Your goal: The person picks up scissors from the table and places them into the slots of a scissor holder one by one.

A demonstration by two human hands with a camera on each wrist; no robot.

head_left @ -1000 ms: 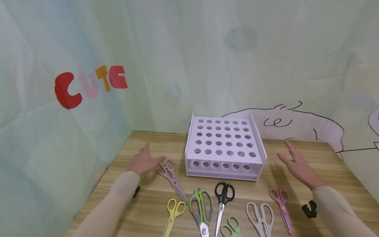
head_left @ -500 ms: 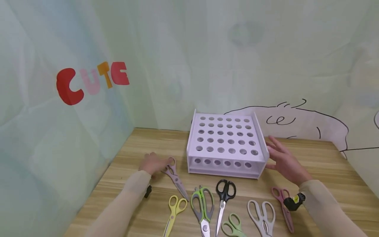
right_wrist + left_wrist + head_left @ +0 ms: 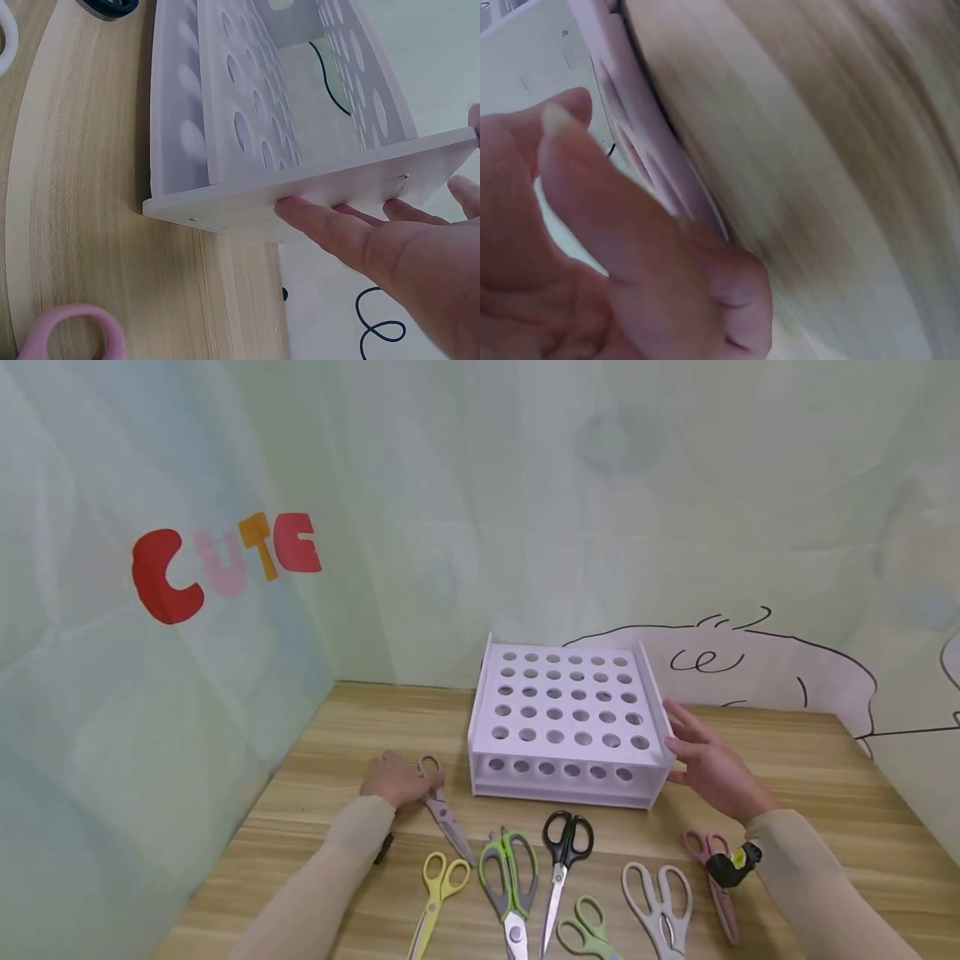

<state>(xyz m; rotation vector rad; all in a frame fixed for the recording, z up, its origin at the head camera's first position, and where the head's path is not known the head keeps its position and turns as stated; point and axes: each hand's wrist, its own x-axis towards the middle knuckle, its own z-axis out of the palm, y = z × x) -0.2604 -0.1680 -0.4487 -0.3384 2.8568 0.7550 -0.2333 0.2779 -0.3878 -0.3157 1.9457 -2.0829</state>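
Rack (image 3: 566, 704), outer wall (image 3: 240, 210) (right wrist only)

Table (image 3: 397, 718) has room L of rack (image 3: 566, 704); blk scissors (image 3: 562, 860) obstruct front.

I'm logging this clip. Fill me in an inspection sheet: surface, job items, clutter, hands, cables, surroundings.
Surface: wood-grain table.
Job items: white rack with rows of holes, no scissors standing in it; mauve scissors lying left of it.
Clutter: six more scissors: yellow scissors, green-and-grey scissors, black scissors, light green scissors, pale grey scissors and pink scissors, these last partly hidden by a black wrist device.
Hands: left hand grips the mauve scissors by the handles; right hand has its fingers against the rack's right side.
Cables: nothing seen.
Surroundings: pale backdrop with coloured letters reading CUTE and a line drawing.
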